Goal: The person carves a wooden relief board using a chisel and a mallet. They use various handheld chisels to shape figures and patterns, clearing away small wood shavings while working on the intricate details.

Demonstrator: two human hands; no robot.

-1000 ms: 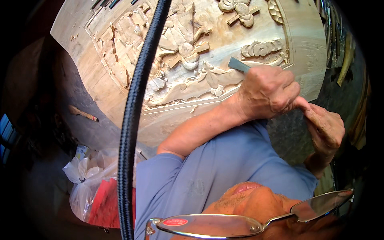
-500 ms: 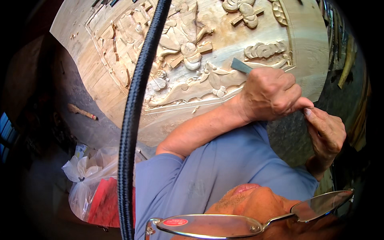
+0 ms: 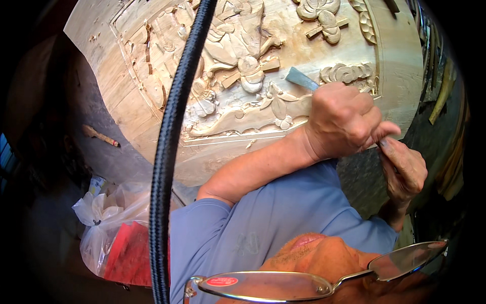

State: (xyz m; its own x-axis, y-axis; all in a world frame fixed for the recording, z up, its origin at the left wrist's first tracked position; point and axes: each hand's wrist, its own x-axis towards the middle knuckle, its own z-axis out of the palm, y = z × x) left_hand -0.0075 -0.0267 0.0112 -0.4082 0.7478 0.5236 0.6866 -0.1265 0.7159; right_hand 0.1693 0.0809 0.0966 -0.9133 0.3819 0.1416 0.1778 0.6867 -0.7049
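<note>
My left hand [image 3: 341, 114] is closed round a chisel whose flat grey blade [image 3: 298, 77] sticks out up and left, over the carved wooden panel [image 3: 107, 66], beside a carved cloud-like motif [image 3: 341, 73]. Its handle is mostly hidden in the fist. My right hand [image 3: 402, 167] is below and right, its fingers bent together at my left thumb; what they hold, if anything, is hidden. The pale panel carries raised shapes inside a bordered field, with small chips on it.
A black braided cord [image 3: 167, 142] crosses the view. At lower left lie a wooden stick [image 3: 101, 136], a tied clear plastic bag [image 3: 96, 238] and something red [image 3: 126, 253]. Long tools or wood pieces [image 3: 443, 91] line the right edge. Metal-framed glasses [image 3: 263, 281] show at the bottom.
The carved panel has shifted right and slightly down in view. The blade has moved left relative to the carving, and my right hand has moved a little left.
</note>
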